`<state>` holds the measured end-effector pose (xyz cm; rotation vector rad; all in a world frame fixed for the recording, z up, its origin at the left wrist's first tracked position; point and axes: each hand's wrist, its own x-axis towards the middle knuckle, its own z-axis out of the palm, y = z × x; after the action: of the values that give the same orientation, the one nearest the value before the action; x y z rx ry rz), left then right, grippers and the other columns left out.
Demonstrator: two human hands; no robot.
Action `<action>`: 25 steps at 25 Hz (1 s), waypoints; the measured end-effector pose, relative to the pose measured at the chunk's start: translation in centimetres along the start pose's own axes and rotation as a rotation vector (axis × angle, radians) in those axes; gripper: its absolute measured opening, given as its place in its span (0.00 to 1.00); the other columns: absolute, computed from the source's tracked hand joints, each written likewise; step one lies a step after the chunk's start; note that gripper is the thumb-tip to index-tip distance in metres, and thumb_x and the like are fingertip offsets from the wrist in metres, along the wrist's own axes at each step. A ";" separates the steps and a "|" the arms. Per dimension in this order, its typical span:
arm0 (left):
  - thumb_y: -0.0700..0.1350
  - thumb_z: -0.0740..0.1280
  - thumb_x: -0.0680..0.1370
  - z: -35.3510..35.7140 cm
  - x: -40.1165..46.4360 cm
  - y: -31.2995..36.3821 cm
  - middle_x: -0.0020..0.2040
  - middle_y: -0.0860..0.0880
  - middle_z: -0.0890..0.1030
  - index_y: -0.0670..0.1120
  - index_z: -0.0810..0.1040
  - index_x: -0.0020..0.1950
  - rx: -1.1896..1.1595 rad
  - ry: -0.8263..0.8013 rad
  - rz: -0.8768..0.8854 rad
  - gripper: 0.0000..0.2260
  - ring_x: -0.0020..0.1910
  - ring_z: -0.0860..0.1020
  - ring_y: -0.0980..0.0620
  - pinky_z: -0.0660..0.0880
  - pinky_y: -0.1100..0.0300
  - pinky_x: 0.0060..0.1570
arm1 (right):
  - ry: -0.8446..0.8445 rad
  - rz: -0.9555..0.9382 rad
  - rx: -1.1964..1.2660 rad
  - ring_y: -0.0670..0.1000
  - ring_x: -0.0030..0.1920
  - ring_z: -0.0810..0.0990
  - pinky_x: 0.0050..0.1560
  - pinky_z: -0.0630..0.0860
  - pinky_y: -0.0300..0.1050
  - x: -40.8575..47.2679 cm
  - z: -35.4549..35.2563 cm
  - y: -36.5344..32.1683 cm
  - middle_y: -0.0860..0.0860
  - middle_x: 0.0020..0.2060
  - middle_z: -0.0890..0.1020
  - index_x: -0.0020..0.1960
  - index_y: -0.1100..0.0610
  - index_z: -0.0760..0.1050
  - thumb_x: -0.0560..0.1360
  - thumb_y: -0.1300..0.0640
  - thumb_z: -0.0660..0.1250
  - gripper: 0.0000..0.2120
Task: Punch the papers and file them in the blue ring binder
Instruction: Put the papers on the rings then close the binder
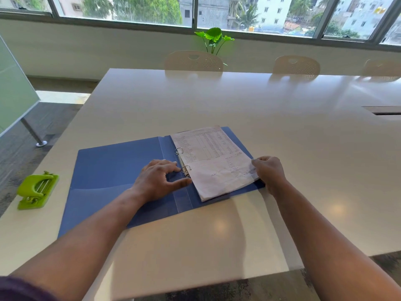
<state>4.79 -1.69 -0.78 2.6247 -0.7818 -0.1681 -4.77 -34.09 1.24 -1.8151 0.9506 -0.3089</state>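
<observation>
binder [112,170] open on worktop [260,101] | papers [213,161] on rings [183,164] | left hand [158,179] spread, fingers at rings | right hand [270,172] pinches papers' edge | punch [36,190] far left

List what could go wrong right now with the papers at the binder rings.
1. The right hand pinches only the near right corner of the papers; a pull could crease or tear them at the rings.
2. The left hand has fingers right at the rings, so they might get pinched if the rings snap.
3. The blue binder overhangs the table edge and could slide.
</observation>
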 end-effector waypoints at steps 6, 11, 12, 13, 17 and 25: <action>0.81 0.52 0.67 1.5 1.1 2.8 0.59 0.53 0.75 0.58 0.71 0.68 0.102 0.050 -0.133 0.40 0.64 0.68 0.46 0.64 0.45 0.65 | -0.022 -0.005 -0.119 0.56 0.46 0.84 0.49 0.82 0.55 0.2 0.3 0.3 0.54 0.41 0.85 0.42 0.56 0.82 0.70 0.62 0.64 0.08; 0.77 0.52 0.74 2.1 1.2 2.4 0.66 0.52 0.73 0.57 0.65 0.77 0.166 0.065 -0.095 0.38 0.67 0.66 0.46 0.60 0.45 0.68 | -0.033 -0.018 -0.244 0.55 0.42 0.84 0.43 0.80 0.50 0.4 0.3 -0.2 0.53 0.40 0.85 0.43 0.56 0.82 0.70 0.53 0.66 0.08; 0.76 0.52 0.75 2.1 1.2 2.3 0.67 0.52 0.73 0.57 0.65 0.78 0.165 0.062 -0.085 0.37 0.68 0.65 0.46 0.59 0.45 0.68 | -0.023 -0.041 -0.289 0.54 0.42 0.83 0.44 0.79 0.50 0.3 0.4 -0.3 0.52 0.39 0.85 0.42 0.56 0.81 0.72 0.52 0.67 0.08; 0.76 0.52 0.75 2.0 1.3 2.2 0.67 0.52 0.73 0.56 0.65 0.78 0.167 0.062 -0.072 0.37 0.68 0.65 0.46 0.59 0.45 0.68 | -0.012 -0.068 -0.322 0.54 0.42 0.83 0.44 0.79 0.49 0.3 0.5 -0.3 0.51 0.39 0.84 0.42 0.55 0.81 0.72 0.51 0.67 0.09; 0.75 0.53 0.75 1.5 1.5 1.0 0.67 0.53 0.73 0.57 0.66 0.78 0.153 0.064 0.002 0.37 0.70 0.65 0.47 0.59 0.43 0.70 | 0.003 -0.122 -0.366 0.53 0.43 0.83 0.46 0.81 0.52 0.4 1.0 -0.3 0.50 0.40 0.84 0.44 0.54 0.80 0.73 0.50 0.67 0.08; 0.78 0.52 0.71 0.7 2.1 -0.5 0.65 0.55 0.74 0.58 0.68 0.77 0.130 0.064 0.025 0.40 0.70 0.67 0.47 0.60 0.42 0.70 | -0.027 -0.159 -0.556 0.60 0.61 0.77 0.58 0.74 0.53 0.7 2.1 0.1 0.54 0.63 0.79 0.62 0.53 0.77 0.73 0.45 0.67 0.21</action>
<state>6.58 -2.73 -1.66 2.7260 -0.8291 -0.0270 -3.16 -33.21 0.05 -2.4025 0.9339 -0.1198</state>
